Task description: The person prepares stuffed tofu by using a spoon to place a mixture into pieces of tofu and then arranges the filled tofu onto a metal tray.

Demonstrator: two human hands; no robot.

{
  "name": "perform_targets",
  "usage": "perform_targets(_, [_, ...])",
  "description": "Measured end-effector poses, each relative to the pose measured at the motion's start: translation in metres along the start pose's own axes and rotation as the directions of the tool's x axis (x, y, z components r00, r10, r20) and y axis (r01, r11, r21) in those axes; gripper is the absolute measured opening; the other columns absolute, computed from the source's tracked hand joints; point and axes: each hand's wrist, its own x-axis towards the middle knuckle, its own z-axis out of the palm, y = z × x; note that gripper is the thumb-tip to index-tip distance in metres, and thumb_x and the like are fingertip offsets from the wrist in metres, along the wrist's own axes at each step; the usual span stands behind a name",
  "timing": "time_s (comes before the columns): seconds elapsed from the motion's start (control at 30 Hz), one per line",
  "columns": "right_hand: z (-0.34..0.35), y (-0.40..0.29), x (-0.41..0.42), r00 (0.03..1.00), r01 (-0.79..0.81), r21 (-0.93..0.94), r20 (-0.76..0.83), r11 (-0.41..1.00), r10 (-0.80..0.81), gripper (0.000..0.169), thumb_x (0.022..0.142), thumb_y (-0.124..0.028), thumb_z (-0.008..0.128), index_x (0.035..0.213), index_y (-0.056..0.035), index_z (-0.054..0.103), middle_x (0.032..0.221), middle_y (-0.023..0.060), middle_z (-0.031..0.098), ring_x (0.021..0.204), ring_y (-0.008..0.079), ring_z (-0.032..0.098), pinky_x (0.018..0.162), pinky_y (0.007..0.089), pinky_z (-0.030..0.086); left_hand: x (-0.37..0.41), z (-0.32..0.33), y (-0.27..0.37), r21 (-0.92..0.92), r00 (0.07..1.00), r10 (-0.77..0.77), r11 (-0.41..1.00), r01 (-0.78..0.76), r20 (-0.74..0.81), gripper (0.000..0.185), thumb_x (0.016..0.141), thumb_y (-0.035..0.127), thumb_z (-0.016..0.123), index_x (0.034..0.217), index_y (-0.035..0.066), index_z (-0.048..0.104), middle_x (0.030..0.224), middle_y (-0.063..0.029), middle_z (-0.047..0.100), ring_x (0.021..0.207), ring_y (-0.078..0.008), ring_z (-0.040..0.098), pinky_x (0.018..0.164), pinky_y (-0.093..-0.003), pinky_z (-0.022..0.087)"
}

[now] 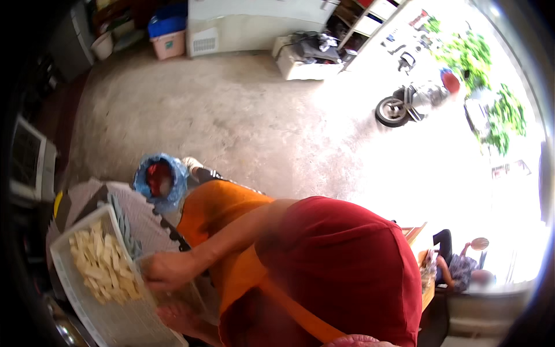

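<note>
A white plastic basket (80,303) holds a pile of pale yellow cut strips (104,264), at the lower left of the view. My right hand (167,271), its fingers curled, is at the basket's near long side, by a blurred see-through item. Below it in the picture, my left hand (177,314) is close to the same side, partly blurred. Whether either hand holds something cannot be made out. A grey-blue cloth (123,225) lies along the basket's upper edge. I wear an orange apron (217,204) over a red shirt.
A bin lined with a blue bag (141,173) stands on the concrete floor beside the work surface. A white chest freezer (247,32), a pink tub (169,48) and a motorbike (407,106) are farther off. A seated person (461,269) holds a round fan at the right.
</note>
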Motion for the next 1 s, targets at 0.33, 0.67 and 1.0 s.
perform_targets(0.33, [-0.003, 0.003, 0.0, 1.0, 0.006, -0.057, 0.031, 0.998, -0.004, 0.029, 0.083, -0.018, 0.053, 0.064, 0.0019, 0.06, 0.062, 0.0186, 0.059, 0.059, 0.0343, 0.059, 0.056, 0.0422, 0.048, 0.044, -0.049, -0.03, 0.889, 0.857, 0.474, 0.278, -0.363, 0.202, 0.037, 0.095, 0.025, 0.048, 0.121, -0.001, 0.052, 0.11, -0.0126, 0.056, 0.095, -0.0201, 0.055, 0.08, -0.0332, 0.048])
perform_targets(0.67, [-0.007, -0.003, -0.001, 0.993, 0.012, 0.006, 0.12, 1.0, -0.013, 0.033, 0.088, -0.02, 0.051, 0.062, -0.0005, 0.059, 0.058, 0.0185, 0.058, 0.055, 0.0292, 0.061, 0.051, 0.0382, 0.049, 0.02, -0.011, -0.003, 0.683, 0.914, 0.401, 0.651, -0.331, 0.061, 0.036, 0.095, 0.024, 0.049, 0.121, -0.001, 0.051, 0.114, -0.013, 0.054, 0.1, -0.0224, 0.054, 0.084, -0.0345, 0.047])
perform_targets(1.0, [-0.005, -0.009, -0.003, 0.922, -0.378, 0.193, 0.169, 0.905, 0.349, 0.031, 0.09, -0.022, 0.046, 0.081, 0.0018, 0.063, 0.069, 0.0152, 0.064, 0.059, 0.0253, 0.064, 0.055, 0.035, 0.052, 0.021, -0.002, 0.008, 0.706, 0.833, 0.501, 0.502, -0.5, 0.234, 0.036, 0.094, 0.022, 0.051, 0.121, -0.001, 0.051, 0.118, -0.0133, 0.053, 0.105, -0.0247, 0.053, 0.087, -0.0359, 0.047])
